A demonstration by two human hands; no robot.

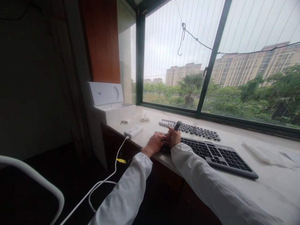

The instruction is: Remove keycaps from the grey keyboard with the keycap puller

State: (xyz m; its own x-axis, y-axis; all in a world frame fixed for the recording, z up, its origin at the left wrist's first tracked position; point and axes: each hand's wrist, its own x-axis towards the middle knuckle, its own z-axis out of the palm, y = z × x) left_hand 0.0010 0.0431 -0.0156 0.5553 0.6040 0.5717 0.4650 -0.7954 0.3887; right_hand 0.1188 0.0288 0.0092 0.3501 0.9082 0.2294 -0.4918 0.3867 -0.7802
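A black keyboard (208,153) lies slantwise along the front of the white counter. At its left end is my left hand (155,142), fingers bent and pressed against the keyboard. Right beside it, my right hand (172,137) is closed around a dark-handled tool (178,125) whose upper end sticks out above the fist. The tool's lower end is hidden by my fingers, so its kind does not show. Behind the keyboard, loose black keycaps (199,130) are laid out in rows on the counter, partly covered by my right hand.
An open white box (114,113) stands at the counter's left end. Near it lie a small metal object (125,122), crumpled clear plastic (145,117) and a white power bank (133,131) with a white cable (116,162). Clear plastic wrapping (264,153) lies at right. Windows border the back.
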